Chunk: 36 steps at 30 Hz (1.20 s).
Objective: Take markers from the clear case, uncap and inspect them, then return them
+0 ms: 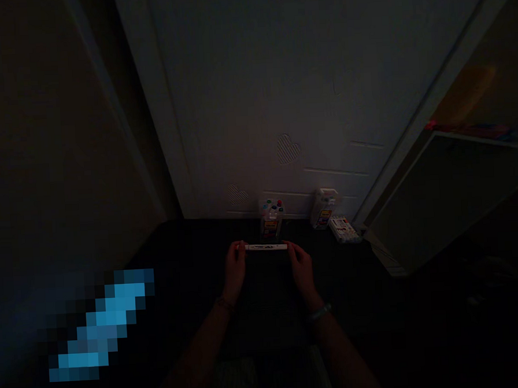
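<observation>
A white marker pen (pixel 267 247) is stretched level between my two hands, above the dark table. My left hand (pixel 235 264) is closed round its left end, and my right hand (pixel 301 264) pinches its right end. Just behind the pen stands a clear plastic case (pixel 271 221) holding several markers with coloured ends. The scene is very dim, so fine print on the pen cannot be read.
Further right stand another clear marker case (pixel 324 209) and a flat white pack (pixel 345 229). A pale panel with heart shapes (pixel 288 149) rises behind the dark table (pixel 265 309). A bright pixelated screen (pixel 103 324) is at lower left.
</observation>
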{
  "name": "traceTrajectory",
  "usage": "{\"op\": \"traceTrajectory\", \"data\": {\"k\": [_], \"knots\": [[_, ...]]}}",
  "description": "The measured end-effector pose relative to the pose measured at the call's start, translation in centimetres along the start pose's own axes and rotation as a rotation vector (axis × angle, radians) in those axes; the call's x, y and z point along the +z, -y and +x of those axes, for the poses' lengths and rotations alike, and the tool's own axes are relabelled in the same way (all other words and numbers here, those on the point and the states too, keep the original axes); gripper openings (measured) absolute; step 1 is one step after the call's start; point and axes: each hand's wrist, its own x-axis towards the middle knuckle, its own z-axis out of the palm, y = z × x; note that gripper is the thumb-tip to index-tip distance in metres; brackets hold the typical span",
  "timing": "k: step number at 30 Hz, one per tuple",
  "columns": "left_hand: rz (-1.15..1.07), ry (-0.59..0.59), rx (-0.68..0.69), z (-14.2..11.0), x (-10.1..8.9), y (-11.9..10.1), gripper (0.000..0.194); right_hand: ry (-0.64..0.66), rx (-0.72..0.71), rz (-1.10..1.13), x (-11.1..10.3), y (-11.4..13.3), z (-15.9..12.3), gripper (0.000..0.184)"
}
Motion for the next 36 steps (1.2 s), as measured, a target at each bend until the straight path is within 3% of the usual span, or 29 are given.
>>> {"op": "traceTrajectory", "data": {"k": [36], "knots": [[0.051, 0.008, 0.026, 0.21, 0.27, 0.19, 0.031, -0.053, 0.034, -0.032, 0.07, -0.24, 0.13, 0.036]]}}
